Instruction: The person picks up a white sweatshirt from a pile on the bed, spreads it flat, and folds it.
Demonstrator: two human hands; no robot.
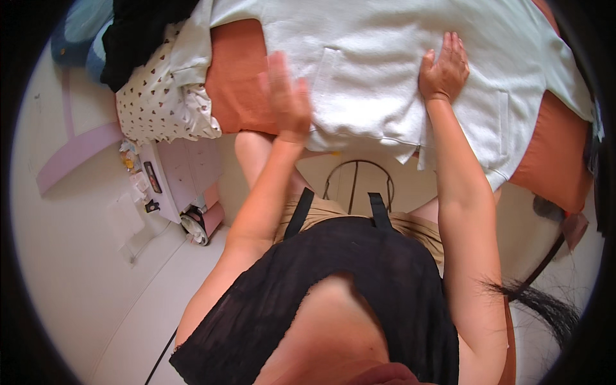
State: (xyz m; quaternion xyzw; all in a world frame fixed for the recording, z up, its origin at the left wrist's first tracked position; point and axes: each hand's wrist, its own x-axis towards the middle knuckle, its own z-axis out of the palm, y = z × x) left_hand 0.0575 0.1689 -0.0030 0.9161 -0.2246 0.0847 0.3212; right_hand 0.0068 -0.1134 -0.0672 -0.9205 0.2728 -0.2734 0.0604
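Observation:
A white zip-front jacket (378, 70) lies spread out on a rust-orange cloth (237, 77), with slit pockets showing on either side and its hem along the near edge. My right hand (444, 70) rests flat on the jacket's right half, fingers stretched and holding nothing. At the jacket's left edge is my left hand (287, 99), somewhat smeared by motion. Its fingers are extended, with nothing visible in them. Whether it touches the fabric I cannot tell. The jacket's upper part runs out of view.
At the far left are a white heart-patterned cloth (151, 106), a black cloth (138, 45) and a blue item (77, 35). Below stands a pale drawer unit (186, 167). A dark metal frame (356, 183) shows between my knees.

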